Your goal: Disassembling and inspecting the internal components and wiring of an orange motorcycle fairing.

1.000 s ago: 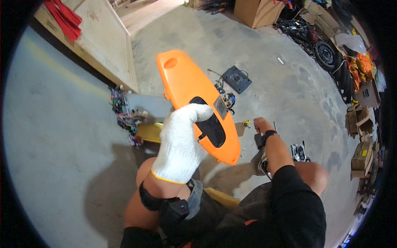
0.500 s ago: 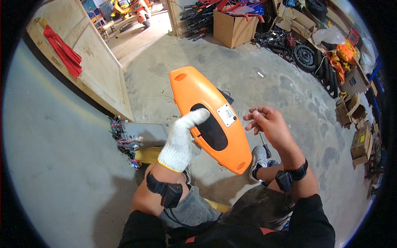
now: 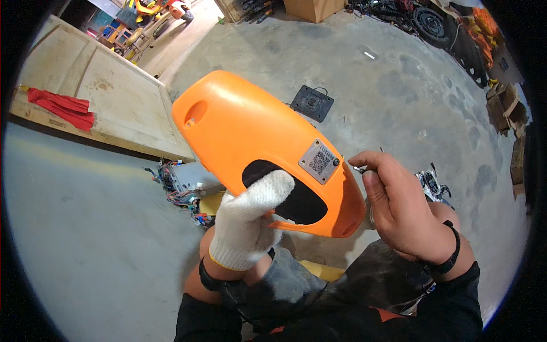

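My left hand (image 3: 250,219), in a white knitted glove, grips an orange plastic cover (image 3: 245,122). The thumb lies over the black oval (image 3: 305,202) in the cover's middle, and the other fingers are mostly hidden. A small metal plate with a printed code (image 3: 319,162) sits on the cover's face, with a dark round screw head (image 3: 336,162) at its right edge. My bare right hand (image 3: 401,208) is closed beside the cover's right end. Between thumb and index finger it pinches a small metal piece (image 3: 359,169), too small to make out further.
A black square plate (image 3: 312,104) lies on the concrete floor beyond the cover. To the left stand a grey box with bundled wires (image 3: 179,194) and a door with a red cloth (image 3: 60,108). Cardboard boxes (image 3: 504,108) and a wheel (image 3: 430,24) line the right side.
The orange cover has come closer and turned, its far end swinging left. My right hand has gone from loosely spread fingers to a pinch near the cover's right end. The view has shifted.
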{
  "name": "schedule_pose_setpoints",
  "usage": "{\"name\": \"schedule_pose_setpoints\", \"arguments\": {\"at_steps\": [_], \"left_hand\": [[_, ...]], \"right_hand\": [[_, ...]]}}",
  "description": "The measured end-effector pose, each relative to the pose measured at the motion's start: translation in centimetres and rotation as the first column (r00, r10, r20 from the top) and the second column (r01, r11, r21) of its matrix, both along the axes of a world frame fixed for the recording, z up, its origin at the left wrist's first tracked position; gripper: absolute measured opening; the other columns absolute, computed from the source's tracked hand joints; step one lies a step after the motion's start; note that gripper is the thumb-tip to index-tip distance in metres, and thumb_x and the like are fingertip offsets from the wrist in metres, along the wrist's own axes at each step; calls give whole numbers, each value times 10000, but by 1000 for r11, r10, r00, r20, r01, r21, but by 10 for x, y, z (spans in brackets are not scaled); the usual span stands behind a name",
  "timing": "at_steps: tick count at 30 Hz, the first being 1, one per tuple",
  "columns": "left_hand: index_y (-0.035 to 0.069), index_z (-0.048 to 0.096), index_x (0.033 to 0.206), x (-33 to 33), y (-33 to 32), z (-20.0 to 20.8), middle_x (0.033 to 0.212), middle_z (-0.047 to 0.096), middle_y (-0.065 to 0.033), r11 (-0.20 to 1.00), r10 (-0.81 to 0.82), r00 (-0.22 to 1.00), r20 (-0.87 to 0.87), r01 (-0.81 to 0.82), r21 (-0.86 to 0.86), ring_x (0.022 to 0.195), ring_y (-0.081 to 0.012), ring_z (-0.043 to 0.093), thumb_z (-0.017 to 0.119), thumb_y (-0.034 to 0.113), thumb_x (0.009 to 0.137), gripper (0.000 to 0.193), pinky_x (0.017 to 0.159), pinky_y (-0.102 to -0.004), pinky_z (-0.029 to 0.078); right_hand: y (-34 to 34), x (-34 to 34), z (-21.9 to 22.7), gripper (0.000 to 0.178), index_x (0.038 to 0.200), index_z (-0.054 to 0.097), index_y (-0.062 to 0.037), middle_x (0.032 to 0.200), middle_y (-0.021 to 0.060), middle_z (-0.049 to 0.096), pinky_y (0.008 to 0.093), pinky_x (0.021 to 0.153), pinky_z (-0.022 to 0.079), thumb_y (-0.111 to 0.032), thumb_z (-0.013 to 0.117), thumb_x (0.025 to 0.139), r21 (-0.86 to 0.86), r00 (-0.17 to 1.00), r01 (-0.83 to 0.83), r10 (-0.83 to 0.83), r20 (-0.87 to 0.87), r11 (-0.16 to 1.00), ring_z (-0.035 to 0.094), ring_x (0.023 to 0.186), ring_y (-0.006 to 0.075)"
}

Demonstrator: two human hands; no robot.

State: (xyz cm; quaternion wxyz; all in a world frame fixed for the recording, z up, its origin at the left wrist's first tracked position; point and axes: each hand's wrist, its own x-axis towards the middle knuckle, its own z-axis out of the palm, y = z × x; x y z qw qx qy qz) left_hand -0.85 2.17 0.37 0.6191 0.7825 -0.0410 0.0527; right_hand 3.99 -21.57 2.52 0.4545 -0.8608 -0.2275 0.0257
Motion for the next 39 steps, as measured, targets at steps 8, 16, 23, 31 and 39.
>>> {"name": "schedule_pose_setpoints", "arguments": {"at_steps": [8,16,23,31,39], "left_hand": [[-3,628,1147,7,-30,34,1014,698,-112,652,-94,901,-424,-267,-709,909,-213,706,653,32,839,311,796,-317,578],[4,645,1124,0,-25,28,988,708,-92,628,-118,818,-562,-378,-681,882,-179,705,680,100,852,291,710,-260,569],[21,675,1096,-12,-12,3,1071,688,-138,917,-4,970,-245,-94,-388,955,-230,693,628,-129,722,406,850,-313,550],[1,675,981,-11,-13,20,1036,679,-169,904,-229,959,168,146,401,971,-313,679,718,-64,624,366,858,-389,524],[48,696,1034,-22,-32,12,1071,670,-115,993,-17,996,-89,7,-119,937,-262,668,691,-12,772,268,824,-360,525]], "right_hand": [[-8,2,-15,234,1096,590,-25,844,163,666,360,652,552,-121,662,895,167,997,13,0,-79,986,685,758,327],[-11,3,-9,116,925,662,-31,743,131,630,345,555,514,-106,700,845,34,983,15,-21,181,999,640,616,281],[-10,1,-10,95,924,660,-35,702,117,590,355,532,488,-77,686,843,-1,968,-4,5,250,1000,612,599,280],[-7,-6,-15,104,970,642,-48,733,128,583,367,539,483,-86,661,875,-132,975,-38,66,213,990,607,617,282],[-2,-1,-20,205,1011,581,-26,689,-4,499,259,478,360,-225,530,1008,357,735,198,103,-670,913,440,519,112]]}}
